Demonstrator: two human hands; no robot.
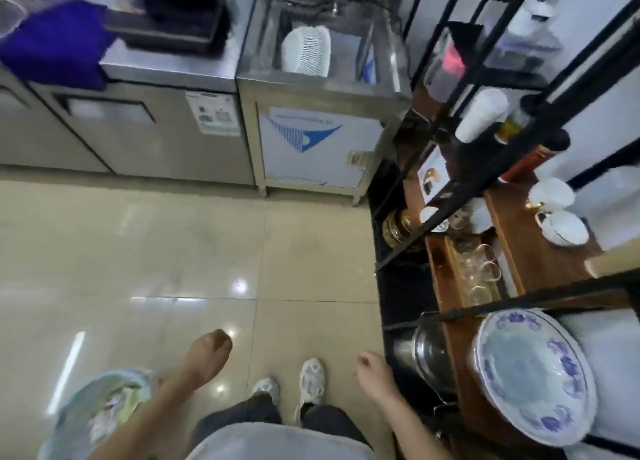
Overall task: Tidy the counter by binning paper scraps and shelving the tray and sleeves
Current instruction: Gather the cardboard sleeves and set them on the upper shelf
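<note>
My left hand hangs over the tiled floor with its fingers curled shut; nothing shows in it. My right hand hangs beside the black shelf rack, fingers loosely curled, holding nothing that I can see. A bin lined with a pale bag and holding scraps of paper stands at the lower left, partly behind my left forearm. The steel counter runs along the back. A stack of white cups or sleeves lies on an upper shelf of the rack. No tray is visible.
A black machine and a purple cloth sit on the counter. A steel sink unit holds a white basket. The rack carries a blue-and-white plate, glass cups, white teaware and a steel pot.
</note>
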